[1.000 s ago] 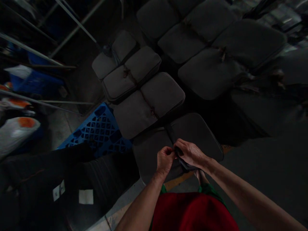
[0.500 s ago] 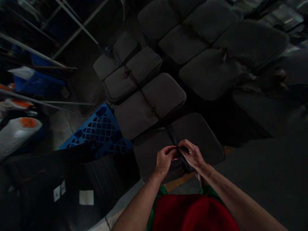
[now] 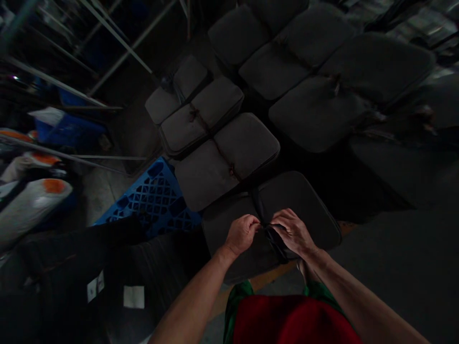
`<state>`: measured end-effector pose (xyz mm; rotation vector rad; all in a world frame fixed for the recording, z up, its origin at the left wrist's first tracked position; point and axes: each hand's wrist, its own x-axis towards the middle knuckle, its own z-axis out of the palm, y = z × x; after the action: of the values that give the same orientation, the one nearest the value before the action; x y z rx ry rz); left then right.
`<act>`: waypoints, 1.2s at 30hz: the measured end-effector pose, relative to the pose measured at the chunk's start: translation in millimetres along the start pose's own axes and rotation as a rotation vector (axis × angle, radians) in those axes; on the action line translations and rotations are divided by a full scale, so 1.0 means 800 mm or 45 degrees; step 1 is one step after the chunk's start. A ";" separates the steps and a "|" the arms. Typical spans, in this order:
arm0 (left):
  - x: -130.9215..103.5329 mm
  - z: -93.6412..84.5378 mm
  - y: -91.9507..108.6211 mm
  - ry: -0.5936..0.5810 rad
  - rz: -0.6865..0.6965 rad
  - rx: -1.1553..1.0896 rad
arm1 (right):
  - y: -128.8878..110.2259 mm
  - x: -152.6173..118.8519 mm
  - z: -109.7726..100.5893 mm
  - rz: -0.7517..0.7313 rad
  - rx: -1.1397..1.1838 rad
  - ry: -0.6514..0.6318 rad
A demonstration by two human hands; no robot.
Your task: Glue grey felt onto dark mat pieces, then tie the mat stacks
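A dark rounded bundle [image 3: 301,200] lies right in front of me, with a dark cloth strip [image 3: 257,202] around its middle. My left hand [image 3: 244,233] pinches the strip at the knot from the left. From the right, my right hand [image 3: 291,229] is closed on the same strip, its fingers a short way from the left ones. Loose ends of the strip hang below the hands toward the bundle's near edge. The knot itself is small and dark, so its shape is hard to make out.
More tied grey bundles [image 3: 229,157] stand beyond, with further stacks [image 3: 319,112] at upper right. A blue plastic pallet [image 3: 154,196] is at left, above dark stacks with white labels [image 3: 134,296]. Metal bars [image 3: 118,43] and a blue crate [image 3: 71,131] are at upper left.
My hands have moved apart, the left one leftward and the right one slightly rightward, both still on the strip. The view has shifted slightly.
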<state>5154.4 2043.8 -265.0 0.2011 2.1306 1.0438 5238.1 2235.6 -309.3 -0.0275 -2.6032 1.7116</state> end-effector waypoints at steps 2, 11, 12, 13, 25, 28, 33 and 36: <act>0.003 -0.004 -0.004 -0.006 0.061 0.169 | 0.003 -0.004 -0.001 -0.016 -0.067 -0.026; 0.003 -0.009 -0.003 0.213 0.188 0.529 | 0.000 -0.007 -0.004 -0.088 -0.247 -0.118; 0.008 -0.021 0.000 0.285 0.213 0.549 | -0.001 -0.008 -0.005 -0.076 -0.244 -0.112; 0.015 -0.036 0.002 0.368 0.235 0.588 | -0.001 -0.009 -0.005 -0.065 -0.233 -0.091; 0.131 -0.148 -0.053 0.382 -0.289 1.544 | 0.016 -0.023 0.007 -0.017 -0.275 0.089; 0.135 -0.143 -0.057 0.355 -0.323 1.569 | 0.000 -0.014 0.000 0.021 -0.232 0.090; 0.136 -0.143 -0.059 0.308 -0.363 1.531 | -0.039 0.079 -0.019 -0.061 -0.331 0.212; 0.135 -0.146 -0.062 0.306 -0.297 1.500 | -0.040 0.168 -0.017 -0.129 -0.507 0.181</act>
<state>5006.2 1985.7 -315.6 0.3681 2.6549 -0.4397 5103.8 2239.7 -273.1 -0.0242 -2.7349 1.0956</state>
